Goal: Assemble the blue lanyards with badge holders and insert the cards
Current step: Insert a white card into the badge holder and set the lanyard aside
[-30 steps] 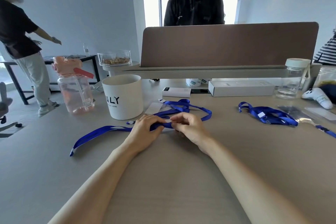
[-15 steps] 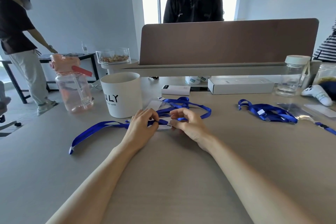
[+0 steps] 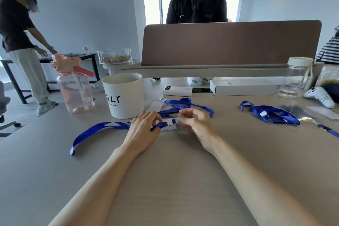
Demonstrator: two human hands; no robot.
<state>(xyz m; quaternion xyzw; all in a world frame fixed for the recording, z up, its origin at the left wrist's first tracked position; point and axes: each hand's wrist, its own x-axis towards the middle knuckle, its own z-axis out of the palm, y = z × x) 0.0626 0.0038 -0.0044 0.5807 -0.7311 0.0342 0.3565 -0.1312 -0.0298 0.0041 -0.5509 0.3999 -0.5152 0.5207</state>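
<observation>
My hands have drawn apart since a moment ago, when their fingertips met over the strap; the gap between them now bares a white clip [image 3: 169,122]. Both forearms lie across the bench [image 3: 174,180]. My left hand [image 3: 145,128] has its fingers curled over the blue lanyard [image 3: 102,127], pinching the strap just left of the clip, while the rest of the strap trails off to the left in a loose loop on the bench. My right hand [image 3: 198,123] is curled, with thumb and forefinger pinching the clear tab [image 3: 177,120] that sticks out of the clip's right end. A badge holder [image 3: 169,128] lies flat on the bench under the clip, between my two hands.

Just behind my hands, more blue straps [image 3: 185,102] lie tangled, with a white card [image 3: 156,106] beside them. A white cup [image 3: 124,95] stands to the left of those, and a pink water bottle [image 3: 75,88] further left. Off to the right lies another lanyard bundle [image 3: 271,113], next to clear sleeves [image 3: 297,111]. Beyond are a small white box [image 3: 177,91], a long white box [image 3: 242,87] and a clear bottle [image 3: 295,79], all in front of a brown divider panel [image 3: 231,42]. A person in a black shirt [image 3: 197,3] stands behind the panel, and another person [image 3: 16,24] leans over a far table on the left.
</observation>
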